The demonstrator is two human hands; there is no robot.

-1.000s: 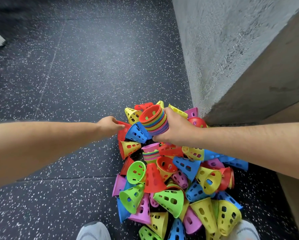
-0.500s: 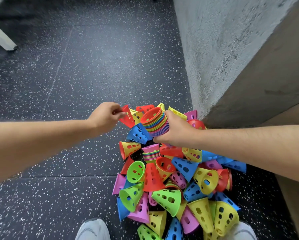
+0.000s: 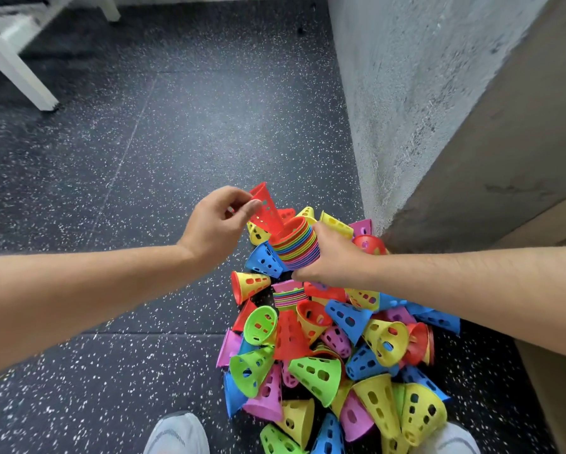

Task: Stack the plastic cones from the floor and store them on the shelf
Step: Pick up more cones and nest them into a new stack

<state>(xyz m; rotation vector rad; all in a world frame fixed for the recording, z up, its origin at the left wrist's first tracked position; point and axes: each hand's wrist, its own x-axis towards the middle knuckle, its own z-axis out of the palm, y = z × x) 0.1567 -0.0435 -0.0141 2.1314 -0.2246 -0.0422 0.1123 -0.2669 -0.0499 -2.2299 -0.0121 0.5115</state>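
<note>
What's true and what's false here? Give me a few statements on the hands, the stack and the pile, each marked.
1. The left hand pinches a red cone. True.
2. The right hand grips a nested stack of cones. True.
3. The red cone sits fully inside the nested stack. False: most of it sticks out above the stack's mouth.
4. Every cone in the pile is single. False: a second short stack sits in the pile.

Left hand (image 3: 214, 224) pinches a red cone (image 3: 266, 206) over the stacked cones (image 3: 296, 243) gripped by the right hand (image 3: 335, 257).
</note>
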